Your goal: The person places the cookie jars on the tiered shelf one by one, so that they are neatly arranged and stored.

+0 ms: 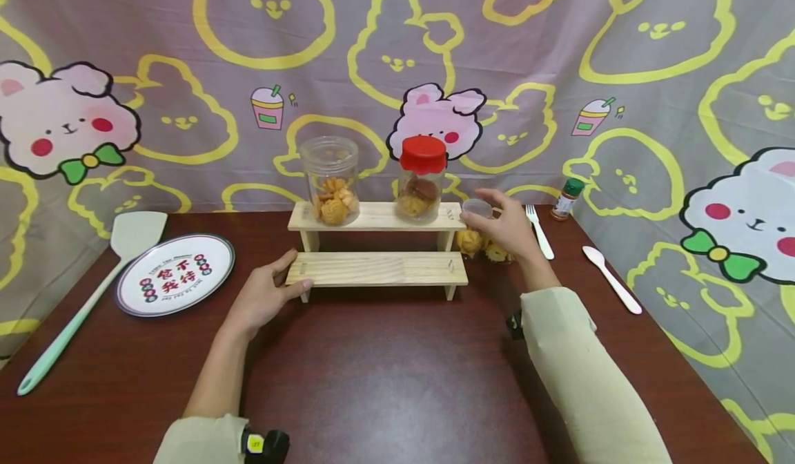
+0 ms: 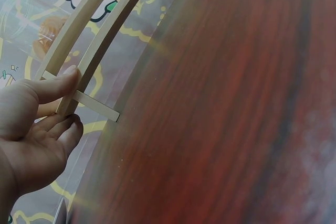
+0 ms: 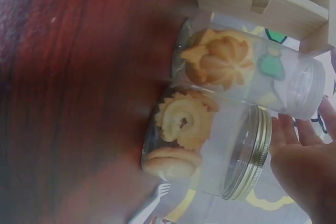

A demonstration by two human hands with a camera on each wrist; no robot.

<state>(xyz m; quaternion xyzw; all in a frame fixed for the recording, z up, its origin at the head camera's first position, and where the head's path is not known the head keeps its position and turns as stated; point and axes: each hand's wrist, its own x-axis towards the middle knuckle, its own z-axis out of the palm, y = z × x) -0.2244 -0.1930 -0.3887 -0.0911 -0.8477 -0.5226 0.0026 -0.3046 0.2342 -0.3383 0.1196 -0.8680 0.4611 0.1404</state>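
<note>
Wooden stand [image 1: 373,268] ctr of head view, L hand [image 1: 266,298] gripping its lower left end. Right of ctr, R hand [image 1: 511,228] at rim of lidless jar [image 3: 310,85]; can't tell if grip's tight. Red-lidded jar [image 1: 424,157], cookie jar [image 1: 328,160] up top; plate [image 1: 217,277] far left.

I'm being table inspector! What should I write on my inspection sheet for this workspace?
Surface: dark brown table.
Job's things: wooden rack bearing a cookie jar and red-lidded jar; clear jar and gold-lidded jar beside it.
Clutter: spatula, plate, fork, spoon, green-capped bottle.
Hands: left hand grips the rack's lower shelf; right hand is at the clear jar's top, hold unclear.
Cables: nothing seen.
Surroundings: bunny-print cloth behind.
</note>
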